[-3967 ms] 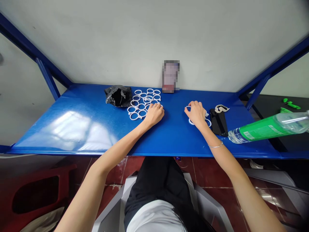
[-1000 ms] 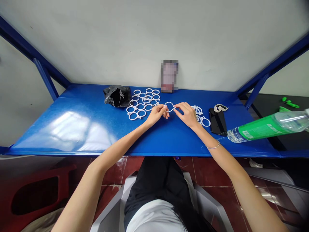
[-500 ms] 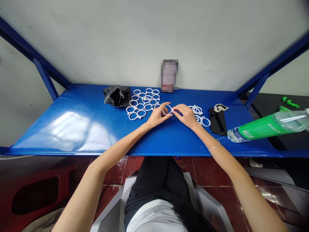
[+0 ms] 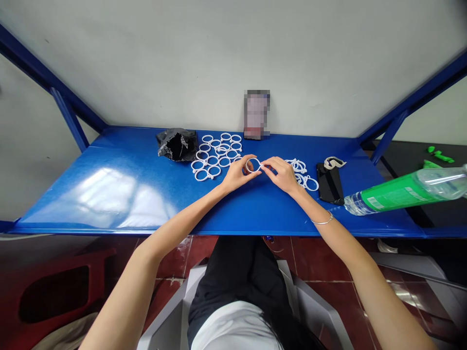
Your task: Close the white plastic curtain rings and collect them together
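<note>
Between my hands, above the blue table (image 4: 204, 209), is a white curtain ring (image 4: 247, 170). My left hand (image 4: 237, 175) is closed round the ring's left side, thumb below and fingers above. At the ring's right end, my right hand (image 4: 280, 173) pinches the small knob or eyelet, which the fingertips partly hide. Several similar white rings (image 4: 213, 170) lie spread out to the left of my left hand. Another bunch of white rings (image 4: 312, 183) lies just beyond my right hand, some overlapping and partly covered by it.
A crumpled black plastic bag (image 4: 177, 145), its mouth open, sits at the back left. On the right are a black phone (image 4: 330, 187), a white strap-like item (image 4: 333, 162) and a green-labelled bottle (image 4: 404, 190). A blurred upright panel (image 4: 256, 115) leans on the wall.
Almost nothing differs. Both hands keep the same hold on the ring, and the whole view has shifted very slightly.
</note>
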Tool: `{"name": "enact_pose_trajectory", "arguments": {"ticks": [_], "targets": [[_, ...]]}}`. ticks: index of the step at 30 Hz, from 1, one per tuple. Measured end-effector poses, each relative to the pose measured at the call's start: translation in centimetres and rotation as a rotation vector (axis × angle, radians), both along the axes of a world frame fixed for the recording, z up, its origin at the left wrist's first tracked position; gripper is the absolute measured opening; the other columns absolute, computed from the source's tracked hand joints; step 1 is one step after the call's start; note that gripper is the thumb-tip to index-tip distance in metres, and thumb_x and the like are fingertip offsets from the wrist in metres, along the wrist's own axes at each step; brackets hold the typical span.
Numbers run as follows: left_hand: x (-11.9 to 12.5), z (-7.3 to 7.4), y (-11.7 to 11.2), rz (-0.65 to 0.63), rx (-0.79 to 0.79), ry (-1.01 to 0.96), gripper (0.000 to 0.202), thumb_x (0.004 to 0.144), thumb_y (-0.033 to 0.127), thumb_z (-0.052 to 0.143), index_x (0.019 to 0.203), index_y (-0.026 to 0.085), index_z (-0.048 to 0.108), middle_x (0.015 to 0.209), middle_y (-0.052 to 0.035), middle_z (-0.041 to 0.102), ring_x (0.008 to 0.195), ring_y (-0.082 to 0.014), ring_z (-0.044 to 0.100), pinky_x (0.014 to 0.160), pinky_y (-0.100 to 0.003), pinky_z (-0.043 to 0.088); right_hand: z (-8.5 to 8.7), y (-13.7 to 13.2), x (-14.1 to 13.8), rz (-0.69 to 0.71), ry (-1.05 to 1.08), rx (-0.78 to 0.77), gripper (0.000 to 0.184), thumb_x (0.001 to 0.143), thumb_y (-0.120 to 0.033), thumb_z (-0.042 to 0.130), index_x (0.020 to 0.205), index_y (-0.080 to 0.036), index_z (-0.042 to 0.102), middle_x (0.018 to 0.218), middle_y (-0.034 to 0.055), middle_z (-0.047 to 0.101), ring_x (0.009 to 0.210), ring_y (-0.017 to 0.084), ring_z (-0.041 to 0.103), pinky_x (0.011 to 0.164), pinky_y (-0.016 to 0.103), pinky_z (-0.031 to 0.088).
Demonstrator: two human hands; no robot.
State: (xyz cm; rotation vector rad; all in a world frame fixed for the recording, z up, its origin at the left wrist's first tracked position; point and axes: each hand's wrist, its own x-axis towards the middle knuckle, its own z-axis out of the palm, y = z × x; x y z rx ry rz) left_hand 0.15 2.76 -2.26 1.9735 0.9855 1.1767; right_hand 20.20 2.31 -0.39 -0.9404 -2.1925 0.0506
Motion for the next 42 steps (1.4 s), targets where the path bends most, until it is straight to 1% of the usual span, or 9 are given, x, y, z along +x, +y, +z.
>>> {"name": "enact_pose_trajectory", "arguments": {"ticks": [12, 18, 24, 35, 42], "targets": [[-0.10, 0.06, -0.04, 0.011, -0.005, 0.029, 0.060, 0.079, 0.061, 0.067, 0.117, 0.016, 0.059, 0.075, -0.0015, 0.063, 0.061, -0.0125, 0.055, 0.063, -0.024, 0.049, -0.02, 0.03, -0.03, -0.004, 0.011, -0.006, 0.025, 0.099, -0.036, 0.048, 0.096, -0.021, 0.068, 0.092, 0.0091, 0.073, 0.084, 0.023, 0.068, 0.073, 0.037, 0.055], [-0.13, 0.06, 0.01, 0.016, 0.008, 0.029, 0.059, 0.078, 0.062, 0.068, 0.116, 0.017, 0.061, 0.074, -0.0013, 0.063, 0.059, -0.0123, 0.054, 0.061, -0.024, 0.048, 0.08, -0.06, -0.06, -0.014, -0.005, 0.004, 0.025, 0.099, -0.037, 0.048, 0.099, -0.022, 0.069, 0.093, 0.0082, 0.074, 0.082, 0.023, 0.068, 0.072, 0.037, 0.055], [-0.14, 0.25, -0.18, 0.025, 0.020, 0.031, 0.059, 0.078, 0.063, 0.067, 0.114, 0.017, 0.062, 0.072, -0.0009, 0.062, 0.058, -0.0122, 0.054, 0.060, -0.023, 0.047, 0.07, -0.06, -0.01, -0.029, -0.025, 0.021, 0.025, 0.099, -0.037, 0.049, 0.100, -0.021, 0.068, 0.091, 0.0075, 0.074, 0.077, 0.022, 0.067, 0.068, 0.035, 0.054], [-0.13, 0.03, -0.07, 0.040, 0.034, 0.043, 0.062, 0.077, 0.066, 0.067, 0.113, 0.017, 0.063, 0.070, 0.0001, 0.060, 0.055, -0.0112, 0.052, 0.057, -0.023, 0.046, -0.06, -0.05, -0.02, -0.035, -0.008, 0.007, 0.025, 0.099, -0.038, 0.050, 0.094, -0.020, 0.067, 0.087, 0.0075, 0.072, 0.078, 0.021, 0.066, 0.068, 0.033, 0.051], [-0.04, -0.12, -0.06, 0.042, 0.055, 0.072, 0.063, 0.079, 0.067, 0.064, 0.115, 0.016, 0.060, 0.071, 0.0008, 0.061, 0.056, -0.0104, 0.053, 0.057, -0.022, 0.047, -0.16, -0.03, -0.08, -0.023, 0.031, 0.048, 0.022, 0.099, -0.036, 0.051, 0.092, -0.020, 0.065, 0.084, 0.0065, 0.071, 0.071, 0.019, 0.065, 0.065, 0.031, 0.050]]}}
